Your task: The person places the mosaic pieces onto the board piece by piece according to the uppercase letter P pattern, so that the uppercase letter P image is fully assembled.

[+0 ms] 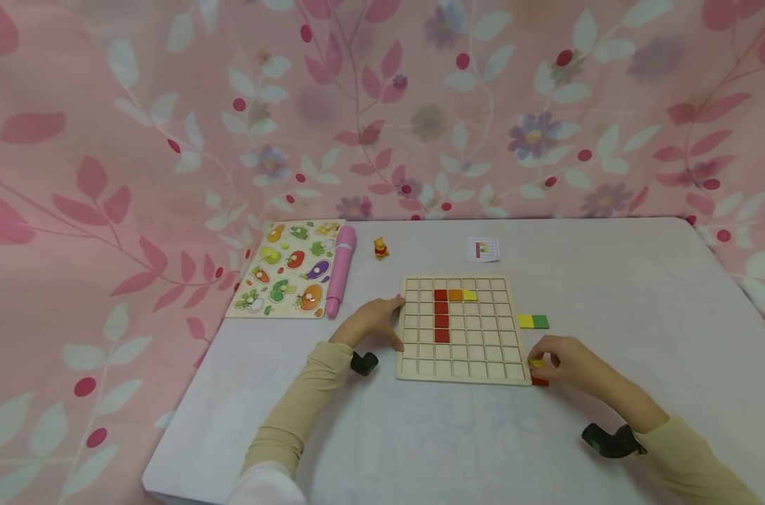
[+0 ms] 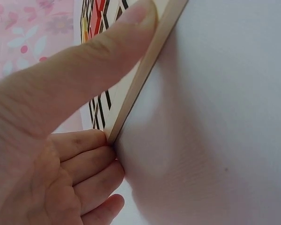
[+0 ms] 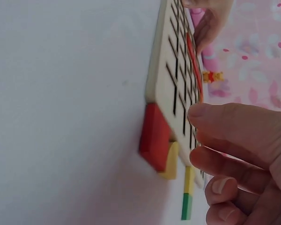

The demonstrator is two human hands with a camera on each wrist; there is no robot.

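A square wooden grid board (image 1: 420, 354) lies on the table with red tiles (image 1: 442, 320) in a column. An orange tile (image 1: 455, 295) and a yellow tile (image 1: 470, 296) continue its top row. My left hand (image 1: 374, 320) rests at the board's left edge, thumb and fingertips spread along it. Thumb and index finger apart, my right hand (image 3: 239, 159) hovers by the board's lower right corner. Close to these fingers lie a red block (image 3: 154, 136) and a yellow piece with a curved side (image 3: 171, 161), partly behind the red one.
Beside the board's right edge lie a yellow tile (image 1: 525, 321) and a green tile (image 1: 540, 322). Behind the board are a small printed card (image 1: 482, 250) and a bear figurine (image 1: 381, 248). A vegetable puzzle board (image 1: 287, 270) and a pink marker-shaped stick (image 1: 341, 272) lie at the left.
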